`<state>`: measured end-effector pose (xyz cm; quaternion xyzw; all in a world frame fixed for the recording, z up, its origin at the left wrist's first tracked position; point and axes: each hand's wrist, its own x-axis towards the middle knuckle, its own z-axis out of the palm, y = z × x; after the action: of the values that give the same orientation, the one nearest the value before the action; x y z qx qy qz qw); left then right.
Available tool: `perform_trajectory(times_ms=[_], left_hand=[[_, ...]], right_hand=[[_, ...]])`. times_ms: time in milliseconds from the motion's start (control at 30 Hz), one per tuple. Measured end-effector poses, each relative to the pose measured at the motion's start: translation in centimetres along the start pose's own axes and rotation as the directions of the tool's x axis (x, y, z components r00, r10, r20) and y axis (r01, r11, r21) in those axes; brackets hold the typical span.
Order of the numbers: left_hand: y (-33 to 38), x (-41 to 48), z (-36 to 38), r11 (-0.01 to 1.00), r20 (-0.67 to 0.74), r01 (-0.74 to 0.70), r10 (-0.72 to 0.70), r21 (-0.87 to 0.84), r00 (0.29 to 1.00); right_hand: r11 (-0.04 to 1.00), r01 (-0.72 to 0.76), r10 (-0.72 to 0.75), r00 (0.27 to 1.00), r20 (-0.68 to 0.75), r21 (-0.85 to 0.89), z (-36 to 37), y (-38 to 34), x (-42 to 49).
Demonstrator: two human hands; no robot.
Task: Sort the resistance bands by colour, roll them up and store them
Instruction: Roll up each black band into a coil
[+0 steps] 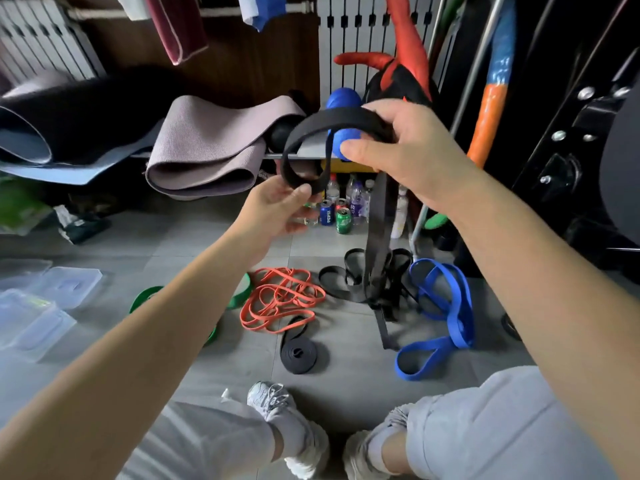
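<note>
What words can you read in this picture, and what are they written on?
"PEPSI": running down the side of the blue can on the floor.
Green can: its logo is too blurred to read.
Purple-labelled bottle: the print is too small to read.
No other readable text shows.

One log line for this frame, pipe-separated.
phase: roll black band | left hand: pinches loop bottom | right hand: grips loop top | floor: black roll, orange bands, blue band loose
</note>
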<state>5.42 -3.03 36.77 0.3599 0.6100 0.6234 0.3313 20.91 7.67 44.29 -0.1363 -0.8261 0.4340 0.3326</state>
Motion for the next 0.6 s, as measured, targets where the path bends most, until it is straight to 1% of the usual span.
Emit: perform_trajectory(times_ms=[67,133,167,200,233,300,333,367,433,500,533,600], left_hand=[[-0.1,-0.1,0.0,1.000,0.017,0.003,-0.003,-0.011,1.000],[-0.8,-0.7,-0.1,0.999,0.015,0.021,-0.022,0.035,1.000],[-1.5,-1.1,-0.2,0.997,0.008,0.047,-0.047,0.062,0.999],[-2.3,-1.7,-0.4,0.993,-0.003,0.084,-0.084,0.085,0.996],[-3.2,-2.3,-0.6,0.987,-0.016,0.130,-0.129,0.099,0.992],[-5.1,-3.6,-0.7,0.969,-0.036,0.222,-0.220,0.112,0.975],[-6.2,-4.3,-0.7,0.958,-0.040,0.260,-0.257,0.124,0.966],[-7.2,-5.0,-0.7,0.948,-0.037,0.289,-0.287,0.130,0.957],[-9.0,-6.3,-0.4,0.940,-0.005,0.326,-0.327,0.102,0.945],[-10.0,-7.0,-0.2,0.931,0.044,0.342,-0.350,0.128,0.936],[-10.1,-7.3,0.0,0.930,0.073,0.335,-0.349,0.151,0.934],[-10.1,-7.6,0.4,0.931,0.134,0.289,-0.323,0.224,0.937]], right_hand=[[0.999,-0.026,0.026,1.000,-0.013,0.032,0.3,0.5,-0.5],[0.986,-0.149,0.154,0.986,-0.062,0.072,1.0,2.9,-1.9],[0.971,-0.230,0.235,0.970,-0.065,0.068,1.5,4.7,-3.1],[0.948,-0.317,0.318,0.947,-0.049,0.025,2.1,6.6,-4.6],[0.913,-0.405,0.405,0.914,-0.012,-0.057,2.9,8.5,-6.6],[0.817,-0.547,0.566,0.820,0.080,-0.182,4.5,12.2,-10.9],[0.780,-0.591,0.618,0.778,0.110,-0.205,5.4,13.6,-12.9],[0.764,-0.613,0.642,0.754,0.139,-0.201,6.2,14.4,-14.6],[0.764,-0.625,0.645,0.734,0.213,-0.158,7.5,15.7,-16.7],[0.767,-0.636,0.631,0.720,0.290,-0.088,8.8,15.5,-17.5],[0.776,-0.629,0.610,0.733,0.302,-0.043,9.5,15.1,-17.5],[0.815,-0.579,0.557,0.791,0.254,0.016,10.3,14.2,-17.0]])
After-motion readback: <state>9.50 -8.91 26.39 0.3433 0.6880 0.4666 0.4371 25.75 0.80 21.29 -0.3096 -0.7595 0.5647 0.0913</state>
